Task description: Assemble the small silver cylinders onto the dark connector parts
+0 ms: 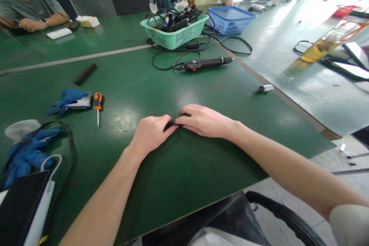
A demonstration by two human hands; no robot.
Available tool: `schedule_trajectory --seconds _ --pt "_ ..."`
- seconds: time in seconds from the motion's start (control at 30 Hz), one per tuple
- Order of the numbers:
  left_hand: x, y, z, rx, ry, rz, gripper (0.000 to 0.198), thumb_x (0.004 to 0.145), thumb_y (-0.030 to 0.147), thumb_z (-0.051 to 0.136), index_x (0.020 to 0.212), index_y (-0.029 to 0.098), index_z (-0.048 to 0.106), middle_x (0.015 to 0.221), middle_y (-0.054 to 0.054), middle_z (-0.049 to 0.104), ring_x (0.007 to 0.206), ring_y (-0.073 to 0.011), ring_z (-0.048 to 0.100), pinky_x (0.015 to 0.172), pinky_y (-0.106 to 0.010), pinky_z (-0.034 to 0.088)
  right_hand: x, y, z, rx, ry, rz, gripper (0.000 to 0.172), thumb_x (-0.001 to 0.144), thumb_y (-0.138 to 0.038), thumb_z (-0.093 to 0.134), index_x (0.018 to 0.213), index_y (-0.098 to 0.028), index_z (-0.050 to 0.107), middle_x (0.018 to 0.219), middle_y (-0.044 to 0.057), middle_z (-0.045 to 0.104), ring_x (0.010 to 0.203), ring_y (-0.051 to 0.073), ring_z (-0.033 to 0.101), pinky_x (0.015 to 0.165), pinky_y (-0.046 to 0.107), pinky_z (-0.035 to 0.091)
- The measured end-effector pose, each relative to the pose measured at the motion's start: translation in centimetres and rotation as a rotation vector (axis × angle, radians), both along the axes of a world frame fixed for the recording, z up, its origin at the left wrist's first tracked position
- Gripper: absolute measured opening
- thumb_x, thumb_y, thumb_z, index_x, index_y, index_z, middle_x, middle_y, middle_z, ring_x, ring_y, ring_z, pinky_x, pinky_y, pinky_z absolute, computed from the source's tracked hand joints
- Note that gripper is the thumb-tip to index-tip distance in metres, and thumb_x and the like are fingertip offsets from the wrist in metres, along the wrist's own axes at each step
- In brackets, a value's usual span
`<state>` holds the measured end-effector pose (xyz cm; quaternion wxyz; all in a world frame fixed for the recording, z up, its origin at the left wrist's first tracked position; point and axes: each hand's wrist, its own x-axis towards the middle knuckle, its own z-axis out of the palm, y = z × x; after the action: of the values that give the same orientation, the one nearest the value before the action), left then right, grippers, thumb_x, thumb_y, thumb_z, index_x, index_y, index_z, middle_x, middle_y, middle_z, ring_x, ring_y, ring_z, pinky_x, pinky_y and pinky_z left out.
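Note:
My left hand (151,132) rests on the green table (184,177) with its fingers curled and its thumb stretched towards the other hand. Close beside it lies my right hand (201,121), fingers bent and pressed together, with the fingertips almost meeting the left thumb. Dark patches show under the fingers of both hands; whether these are shadow or a small dark thing I cannot make out. Left of the hands is a screwdriver (98,103) with an orange and black handle. Beyond them lies a black electric screwdriver (206,63) with its cable.
Blue gloves (70,100), a black bar (85,74) and a phone-like device (25,203) lie to the left. A green basket (175,38) of tools and a blue basket (230,17) stand behind. To the right are a small metal cylinder (265,88) and a bottle (319,48). Several people sit around.

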<state>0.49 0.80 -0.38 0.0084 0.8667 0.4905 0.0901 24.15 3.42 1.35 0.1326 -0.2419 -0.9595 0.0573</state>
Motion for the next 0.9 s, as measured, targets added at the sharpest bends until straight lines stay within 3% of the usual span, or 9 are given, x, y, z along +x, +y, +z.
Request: schedule_trajectory --seconds 0.1,0.2,0.37,0.47,0.63,0.77,0.9 --pt "0.0 0.0 0.0 -0.001 0.002 0.012 0.037 0.098 0.053 0.045 0.097 0.023 0.066 0.079 -0.003 0.071 0.068 -0.0200 0.064 0.060 -0.030 0.037 1.9 2.3 0.4 0.035 -0.065 -0.022 0.029 0.098 -0.021 0.050 0.123 -0.022 0.065 0.112 0.012 0.063 0.098 0.025 0.061 0.089 0.039 0.048" --pt "-0.1 -0.1 0.2 -0.011 0.000 0.022 0.037 0.098 0.053 0.045 0.096 0.023 0.066 0.079 -0.003 0.072 0.068 -0.0196 0.064 0.060 -0.029 0.038 5.2 6.6 0.3 0.014 -0.112 -0.121 0.033 0.093 -0.017 0.054 0.124 -0.022 0.065 0.112 0.011 0.067 0.097 0.024 0.064 0.089 0.037 0.047" --pt "-0.1 -0.2 0.4 -0.017 -0.016 0.039 0.035 0.098 0.051 0.046 0.097 0.023 0.066 0.077 -0.003 0.071 0.066 -0.0188 0.064 0.059 -0.029 0.037 13.2 14.4 0.0 0.006 -0.262 -0.361 0.035 0.090 -0.017 0.052 0.121 -0.017 0.069 0.115 0.012 0.071 0.102 0.027 0.066 0.091 0.038 0.048" --pt "-0.1 -0.2 0.5 -0.013 -0.016 0.043 0.036 0.099 0.051 0.044 0.097 0.023 0.066 0.076 -0.002 0.071 0.065 -0.0186 0.063 0.059 -0.029 0.037 18.5 16.2 -0.5 -0.039 -0.301 -0.511 0.037 0.090 -0.023 0.052 0.122 -0.017 0.070 0.119 0.011 0.071 0.107 0.029 0.066 0.096 0.041 0.047" --pt "-0.2 -0.2 0.3 -0.005 -0.029 0.039 0.037 0.099 0.050 0.042 0.094 0.023 0.066 0.075 -0.003 0.071 0.064 -0.0178 0.063 0.058 -0.028 0.037 24.2 13.0 -1.7 -0.126 -0.139 -0.667 0.041 0.094 -0.039 0.049 0.124 -0.020 0.069 0.121 0.010 0.071 0.106 0.028 0.066 0.097 0.042 0.048" --pt "-0.3 -0.2 0.1 0.006 -0.032 0.033 0.037 0.100 0.049 0.040 0.093 0.023 0.066 0.075 -0.003 0.071 0.065 -0.0183 0.064 0.058 -0.029 0.038 24.6 8.7 -2.3 -0.056 -0.027 -0.710 0.043 0.099 -0.040 0.045 0.126 -0.015 0.068 0.128 0.017 0.066 0.116 0.026 0.061 0.102 0.038 0.043" --pt "-0.4 -0.3 0.1 0.002 -0.032 0.029 0.037 0.100 0.048 0.040 0.094 0.022 0.066 0.075 -0.003 0.071 0.067 -0.0191 0.064 0.059 -0.029 0.038 24.3 6.4 -2.9 0.002 -0.048 -0.705 0.042 0.101 -0.039 0.046 0.129 -0.015 0.065 0.130 0.018 0.064 0.120 0.023 0.057 0.103 0.033 0.039"
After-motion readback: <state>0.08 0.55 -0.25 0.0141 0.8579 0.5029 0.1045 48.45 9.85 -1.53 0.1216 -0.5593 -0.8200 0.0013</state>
